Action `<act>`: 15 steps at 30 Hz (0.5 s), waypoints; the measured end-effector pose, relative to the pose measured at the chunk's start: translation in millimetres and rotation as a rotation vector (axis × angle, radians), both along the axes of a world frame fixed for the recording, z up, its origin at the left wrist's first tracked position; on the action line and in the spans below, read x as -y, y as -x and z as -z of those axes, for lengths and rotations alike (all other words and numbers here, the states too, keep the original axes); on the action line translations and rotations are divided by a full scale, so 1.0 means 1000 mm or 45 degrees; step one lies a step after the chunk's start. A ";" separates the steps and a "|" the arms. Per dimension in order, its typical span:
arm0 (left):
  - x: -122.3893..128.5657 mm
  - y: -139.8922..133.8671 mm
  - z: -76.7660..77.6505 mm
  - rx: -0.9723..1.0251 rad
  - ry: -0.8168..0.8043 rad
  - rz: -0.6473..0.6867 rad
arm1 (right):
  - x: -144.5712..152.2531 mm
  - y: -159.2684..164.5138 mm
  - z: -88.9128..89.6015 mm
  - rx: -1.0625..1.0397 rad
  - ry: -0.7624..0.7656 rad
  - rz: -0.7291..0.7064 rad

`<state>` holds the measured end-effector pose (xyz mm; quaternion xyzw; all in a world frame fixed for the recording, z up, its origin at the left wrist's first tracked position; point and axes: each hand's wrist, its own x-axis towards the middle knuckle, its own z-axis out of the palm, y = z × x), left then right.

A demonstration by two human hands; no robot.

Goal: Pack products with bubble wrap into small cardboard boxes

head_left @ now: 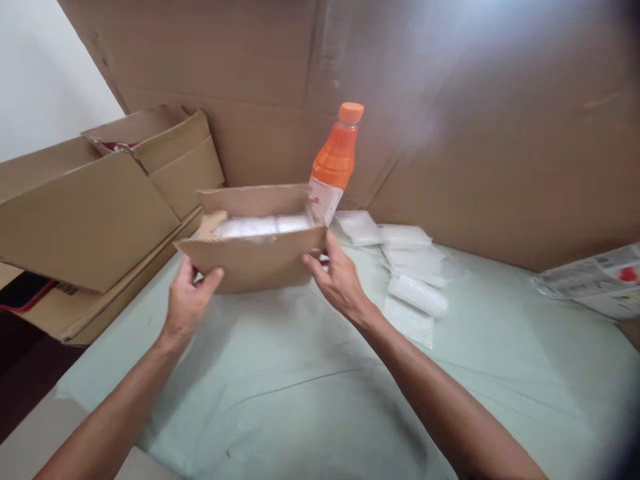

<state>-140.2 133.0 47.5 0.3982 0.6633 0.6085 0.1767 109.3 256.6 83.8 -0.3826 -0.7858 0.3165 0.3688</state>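
A small brown cardboard box, its top flaps raised, is held between both hands over the green cloth. My left hand grips its near left corner, thumb on the front wall. At the right end, my right hand closes around the other corner with its thumb on the front. Inside the box lies a white, shiny plastic-wrapped item; its kind is unclear. Right behind the box stands an orange bottle with an orange cap and white label, its base hidden.
White packets and rolls of clear wrap lie right of the box. A large open carton stands at left. Tall cardboard panels rise behind the green cloth. A printed plastic package is at far right.
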 end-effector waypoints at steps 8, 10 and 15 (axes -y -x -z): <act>-0.013 -0.029 0.004 -0.016 -0.019 0.064 | -0.068 0.019 0.017 -0.127 0.035 -0.048; 0.001 -0.043 0.010 -0.035 0.000 0.128 | -0.078 0.013 0.020 -0.152 0.018 -0.082; -0.004 -0.020 0.026 -0.102 -0.077 0.045 | -0.123 0.080 0.026 -0.101 -0.103 -0.199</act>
